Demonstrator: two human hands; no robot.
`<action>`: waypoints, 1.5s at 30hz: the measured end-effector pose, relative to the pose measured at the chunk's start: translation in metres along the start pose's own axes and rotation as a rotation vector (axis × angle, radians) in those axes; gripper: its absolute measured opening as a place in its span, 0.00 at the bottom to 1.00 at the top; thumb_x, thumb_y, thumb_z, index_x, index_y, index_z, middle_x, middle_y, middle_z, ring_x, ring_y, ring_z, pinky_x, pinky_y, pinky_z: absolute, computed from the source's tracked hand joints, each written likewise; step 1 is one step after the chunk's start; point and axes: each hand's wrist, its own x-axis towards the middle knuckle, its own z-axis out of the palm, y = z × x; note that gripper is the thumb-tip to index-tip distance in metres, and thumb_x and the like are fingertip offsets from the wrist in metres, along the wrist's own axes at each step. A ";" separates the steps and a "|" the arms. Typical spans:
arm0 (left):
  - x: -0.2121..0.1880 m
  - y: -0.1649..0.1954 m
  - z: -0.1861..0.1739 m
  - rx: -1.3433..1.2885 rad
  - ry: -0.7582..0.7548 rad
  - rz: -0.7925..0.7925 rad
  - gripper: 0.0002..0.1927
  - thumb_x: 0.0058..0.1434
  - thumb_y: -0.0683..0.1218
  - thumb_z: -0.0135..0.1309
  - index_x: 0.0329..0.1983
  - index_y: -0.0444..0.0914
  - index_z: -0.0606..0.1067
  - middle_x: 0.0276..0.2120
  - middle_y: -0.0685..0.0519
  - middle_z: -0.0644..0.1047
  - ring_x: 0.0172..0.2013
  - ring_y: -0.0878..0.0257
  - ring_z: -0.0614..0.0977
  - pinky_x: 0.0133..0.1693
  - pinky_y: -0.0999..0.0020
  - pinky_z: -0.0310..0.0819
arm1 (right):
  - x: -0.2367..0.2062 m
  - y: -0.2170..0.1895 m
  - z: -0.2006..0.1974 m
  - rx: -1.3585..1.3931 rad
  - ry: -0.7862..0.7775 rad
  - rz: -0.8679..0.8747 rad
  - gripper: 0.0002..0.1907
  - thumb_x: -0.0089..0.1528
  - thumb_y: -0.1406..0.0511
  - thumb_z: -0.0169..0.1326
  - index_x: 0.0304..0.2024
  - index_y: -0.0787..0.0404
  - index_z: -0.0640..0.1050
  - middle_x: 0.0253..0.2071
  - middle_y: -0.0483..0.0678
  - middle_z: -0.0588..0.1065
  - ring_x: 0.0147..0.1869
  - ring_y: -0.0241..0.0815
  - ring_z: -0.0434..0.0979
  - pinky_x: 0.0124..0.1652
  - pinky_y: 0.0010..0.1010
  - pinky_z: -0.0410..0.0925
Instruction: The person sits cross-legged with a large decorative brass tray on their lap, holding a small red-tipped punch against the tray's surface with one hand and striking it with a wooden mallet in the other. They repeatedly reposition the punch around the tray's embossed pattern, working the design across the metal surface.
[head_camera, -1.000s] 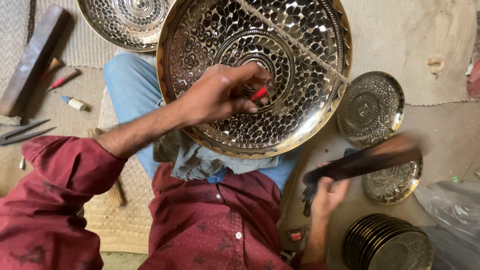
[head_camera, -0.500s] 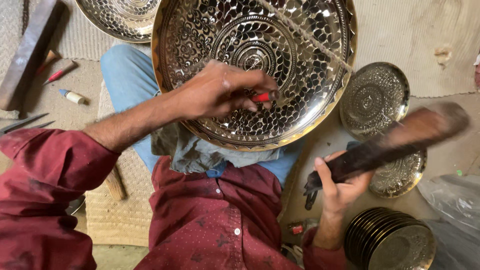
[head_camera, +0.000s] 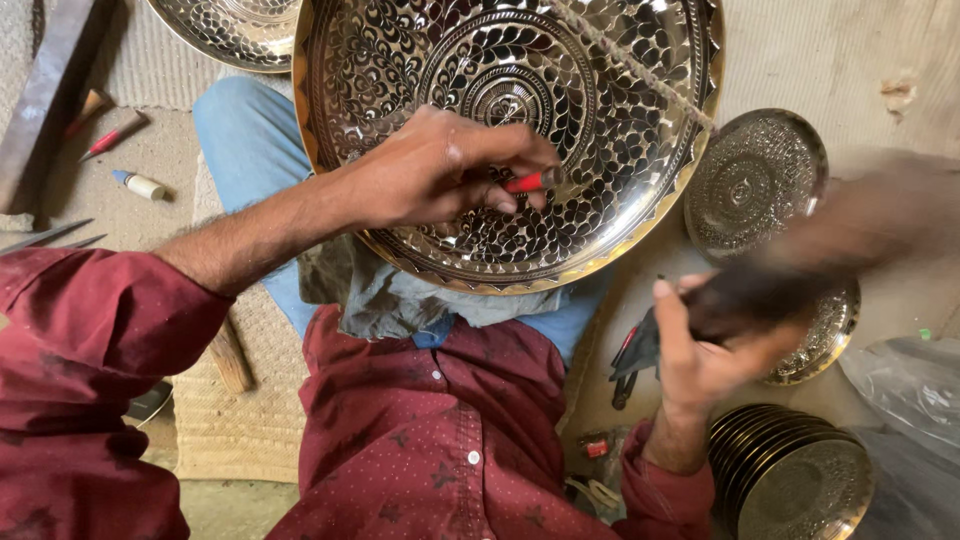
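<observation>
While it is leaning across the person's lap in the upper middle of the frame, the large round engraved brass tray with the dense leaf pattern (head_camera: 520, 130) is looking stiff, fairly heavy and slick on its polished face; judging by that, the plain raised rim is the safest place to take hold, and the thin metal would probably dent under a stray blow. The left hand (head_camera: 440, 170) is resting on the tray's face, its fingers (head_camera: 500, 150) curling tightly round a slim red-handled punch (head_camera: 528, 182) whose tip is touching the pattern. At the right of the frame the right hand (head_camera: 705, 350) is clenching the handle of a dark wooden mallet (head_camera: 830, 250), which is showing as a blur above two smaller engraved dishes (head_camera: 750, 180). A stack of dark round plates (head_camera: 790, 470) is sitting at the lower right.
</observation>
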 end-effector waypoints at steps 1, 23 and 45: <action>0.000 0.002 0.000 0.018 0.029 0.006 0.22 0.65 0.39 0.61 0.60 0.37 0.71 0.48 0.52 0.84 0.45 0.58 0.88 0.38 0.64 0.85 | 0.001 -0.003 0.001 0.074 0.042 0.022 0.51 0.66 0.79 0.63 0.78 0.56 0.44 0.50 0.57 0.70 0.41 0.44 0.75 0.45 0.30 0.79; 0.001 0.000 0.002 0.000 -0.025 -0.102 0.23 0.62 0.33 0.55 0.61 0.38 0.71 0.50 0.50 0.84 0.43 0.59 0.90 0.35 0.66 0.86 | 0.038 -0.023 0.022 -0.188 -0.345 0.133 0.48 0.56 0.79 0.59 0.77 0.56 0.57 0.43 0.49 0.72 0.42 0.43 0.75 0.41 0.35 0.71; 0.004 0.005 0.000 0.003 0.023 0.010 0.24 0.63 0.37 0.61 0.62 0.37 0.70 0.47 0.52 0.84 0.46 0.55 0.87 0.41 0.62 0.84 | 0.048 -0.013 0.016 -0.766 -0.479 -0.160 0.46 0.63 0.80 0.63 0.76 0.52 0.57 0.33 0.47 0.72 0.32 0.39 0.73 0.30 0.33 0.67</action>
